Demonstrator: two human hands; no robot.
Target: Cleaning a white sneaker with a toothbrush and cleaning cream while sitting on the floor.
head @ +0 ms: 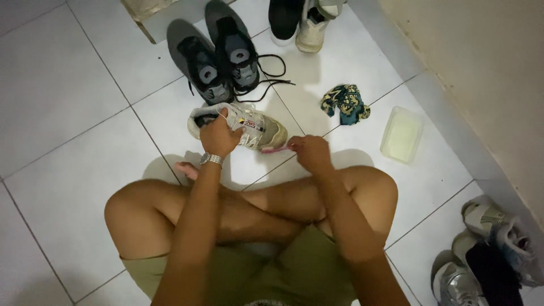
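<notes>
Head view showed the left hand (218, 136) gripping a light, soft beige sneaker (258, 127) by its collar on the floor (62, 85); right hand (309, 152) fingers closed around a thin pink brush (276, 149) at its toe.

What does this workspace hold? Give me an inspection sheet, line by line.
Surface: white tiled floor with grey grout lines; the person sits on it cross-legged.
Job's things: pale beige mesh sneaker, lying on its side; thin pink brush, its tip at the sneaker's toe.
Clutter: pair of grey lace-up sneakers with loose black laces; crumpled blue patterned cloth; translucent rectangular plastic tub; more shoes at the top edge and lower right.
Hands: left hand, wristwatch on its wrist, grips the sneaker; right hand holds the brush.
Cables: nothing seen.
Surroundings: beige wall on the right.
</notes>
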